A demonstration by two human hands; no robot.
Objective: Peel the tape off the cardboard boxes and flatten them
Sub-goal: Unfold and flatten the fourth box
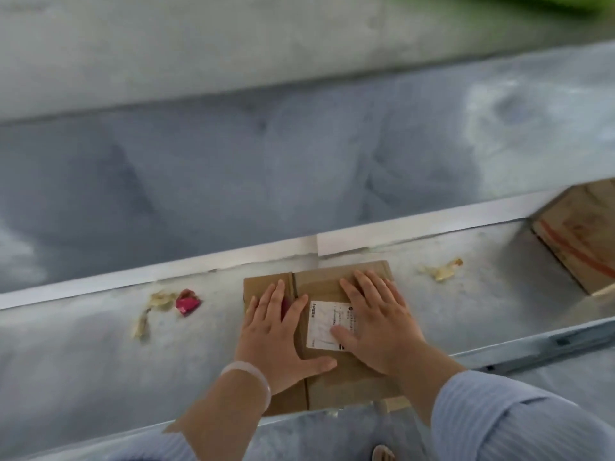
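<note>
Cardboard box (pixel 319 331) lies flattened beneath left hand (pixel 278 337) and right hand (pixel 376 324), hands pressing flat.

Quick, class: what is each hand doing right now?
Left hand: open, pressing flat on the cardboard box.
Right hand: open, pressing flat on the box, thumb on its label.

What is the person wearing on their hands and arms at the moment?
The left hand and right hand are bare: no gloves, no visible rings. A pale translucent bangle circles the left wrist. The left sleeve and right sleeve are light blue, finely striped.
</note>
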